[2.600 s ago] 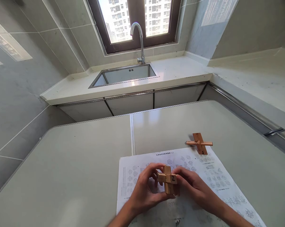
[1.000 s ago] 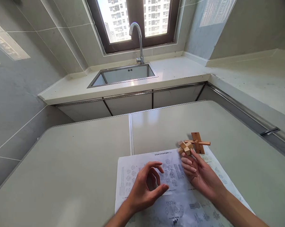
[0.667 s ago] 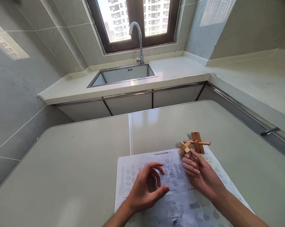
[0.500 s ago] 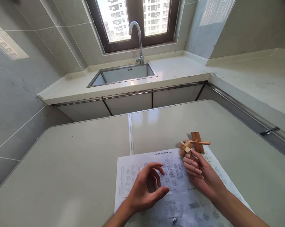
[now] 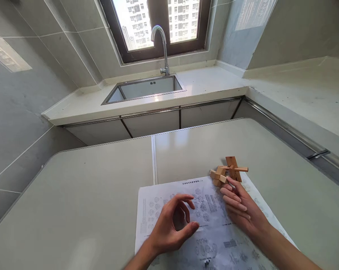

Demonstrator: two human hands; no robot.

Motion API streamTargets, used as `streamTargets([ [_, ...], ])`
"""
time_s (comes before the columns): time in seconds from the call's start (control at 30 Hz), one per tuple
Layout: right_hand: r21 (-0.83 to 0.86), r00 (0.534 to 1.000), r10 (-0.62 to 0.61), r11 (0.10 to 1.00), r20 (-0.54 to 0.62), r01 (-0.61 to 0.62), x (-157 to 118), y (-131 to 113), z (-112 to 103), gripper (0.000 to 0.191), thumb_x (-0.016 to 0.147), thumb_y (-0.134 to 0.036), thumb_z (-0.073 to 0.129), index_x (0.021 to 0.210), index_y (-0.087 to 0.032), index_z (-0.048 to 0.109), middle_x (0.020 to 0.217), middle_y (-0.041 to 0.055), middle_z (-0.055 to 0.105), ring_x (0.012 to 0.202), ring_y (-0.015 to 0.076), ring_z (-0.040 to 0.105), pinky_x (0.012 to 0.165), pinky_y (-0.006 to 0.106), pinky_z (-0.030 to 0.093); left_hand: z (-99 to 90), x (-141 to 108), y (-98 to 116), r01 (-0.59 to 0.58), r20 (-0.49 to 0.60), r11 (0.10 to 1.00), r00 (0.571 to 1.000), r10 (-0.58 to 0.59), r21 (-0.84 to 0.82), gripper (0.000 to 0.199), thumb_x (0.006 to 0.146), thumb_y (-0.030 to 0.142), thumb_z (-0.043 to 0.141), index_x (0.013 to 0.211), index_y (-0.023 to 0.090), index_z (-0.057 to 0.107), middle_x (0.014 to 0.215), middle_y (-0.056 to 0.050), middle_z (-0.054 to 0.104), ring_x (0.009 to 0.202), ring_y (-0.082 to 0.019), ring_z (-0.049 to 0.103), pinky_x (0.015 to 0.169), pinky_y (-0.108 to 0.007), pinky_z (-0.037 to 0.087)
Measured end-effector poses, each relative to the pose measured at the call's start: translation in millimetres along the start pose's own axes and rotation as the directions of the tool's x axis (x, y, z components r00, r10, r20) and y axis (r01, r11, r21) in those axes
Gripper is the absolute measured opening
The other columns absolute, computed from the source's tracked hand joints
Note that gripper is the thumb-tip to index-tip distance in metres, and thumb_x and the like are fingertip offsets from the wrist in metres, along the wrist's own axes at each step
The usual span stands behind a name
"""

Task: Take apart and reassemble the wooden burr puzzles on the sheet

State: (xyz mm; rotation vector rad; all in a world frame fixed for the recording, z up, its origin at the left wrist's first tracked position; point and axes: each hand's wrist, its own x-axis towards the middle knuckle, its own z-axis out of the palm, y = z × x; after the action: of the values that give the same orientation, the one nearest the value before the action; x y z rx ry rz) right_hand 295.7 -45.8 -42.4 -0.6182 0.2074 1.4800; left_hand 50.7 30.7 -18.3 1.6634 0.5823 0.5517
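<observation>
A light wooden interlocking burr puzzle [image 5: 219, 177] sits at the top edge of the printed instruction sheet [image 5: 183, 190]. My right hand [image 5: 241, 204] is just in front of it, palm turned up and fingers loosely extended. The index fingertip is beside the puzzle; I cannot tell whether it still touches. Behind lies a darker wooden piece [image 5: 231, 162], a flat marked plate crossed by a round rod. My left hand [image 5: 176, 223] hovers over the sheet's left half, its thumb and fingers apart in a C shape with nothing between them.
The pale table [image 5: 87, 202] has a seam strip [image 5: 154, 161] down its middle. Beyond its far edge are a counter [image 5: 208, 80] with a sink [image 5: 143, 90] and a faucet [image 5: 165, 48], under a window. Another counter [image 5: 304, 86] runs along the right.
My right hand's fingers have loosened and drawn slightly back from the burr puzzle, which now sits tilted a little differently. My left hand keeps its pose. The view has shifted slightly.
</observation>
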Motion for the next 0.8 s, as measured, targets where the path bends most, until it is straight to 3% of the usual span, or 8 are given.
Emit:
streamTargets([
  [0.17,-0.071,0.999,0.002,0.997,-0.049,-0.005,-2,4,2,0.049,0.084,-0.038,0.090,0.072,-0.023,0.045,0.047,-0.0148,0.038,0.027,0.0010,0.030,0.021,0.009,0.030,0.0,0,1,0.005,-0.005,1.000,1.000,-0.005,0.005,0.047,0.092,0.036,0.076,0.134,0.025,0.059,0.109,-0.009,0.067,0.071,-0.013,0.059,0.064,-0.026,0.049],
  [0.37,-0.383,0.999,0.037,0.923,-0.012,-0.039,-8,17,4,0.054,0.085,-0.041,0.087,0.066,-0.022,0.040,0.046,-0.0124,0.041,0.030,0.0004,0.026,0.026,0.009,0.026,0.4,0,2,0.016,-0.003,1.000,1.000,-0.016,-0.001,0.040,0.092,0.035,0.075,0.128,0.023,0.062,0.107,-0.010,0.067,0.070,-0.014,0.058,0.064,-0.027,0.048],
  [0.57,-0.577,0.979,0.131,0.817,0.154,-0.018,-8,27,0,0.047,0.091,-0.046,0.079,0.073,-0.024,0.042,0.039,-0.0158,0.033,0.026,0.0034,0.023,0.027,0.013,0.018,-3.6,2,6,0.084,-0.022,0.995,0.996,-0.085,-0.055,0.024,0.096,0.040,0.069,0.105,0.018,0.067,0.085,-0.005,0.063,0.073,-0.017,0.056,0.069,-0.029,0.045],
  [0.7,-0.672,0.936,0.148,0.732,0.318,0.113,-5,28,-7,0.047,0.095,-0.048,0.075,0.074,-0.025,0.040,0.040,-0.0149,0.037,0.027,0.0046,0.030,0.032,0.016,0.020,-10.6,2,2,0.135,-0.031,0.971,0.989,-0.144,-0.197,0.038,0.094,0.050,0.071,0.078,0.019,0.055,0.072,0.000,0.050,0.067,-0.014,0.043,0.062,-0.028,0.034],
  [0.8,-0.755,0.892,0.193,0.621,0.408,0.210,-5,27,-10,0.051,0.096,-0.051,0.074,0.072,-0.025,0.037,0.045,-0.0126,0.041,0.032,0.0055,0.038,0.036,0.018,0.023,-16.3,1,-8,0.138,-0.048,0.902,0.984,-0.172,-0.408,0.049,0.085,0.051,0.081,0.069,0.019,0.047,0.066,0.003,0.040,0.064,-0.013,0.033,0.059,-0.028,0.023],
])
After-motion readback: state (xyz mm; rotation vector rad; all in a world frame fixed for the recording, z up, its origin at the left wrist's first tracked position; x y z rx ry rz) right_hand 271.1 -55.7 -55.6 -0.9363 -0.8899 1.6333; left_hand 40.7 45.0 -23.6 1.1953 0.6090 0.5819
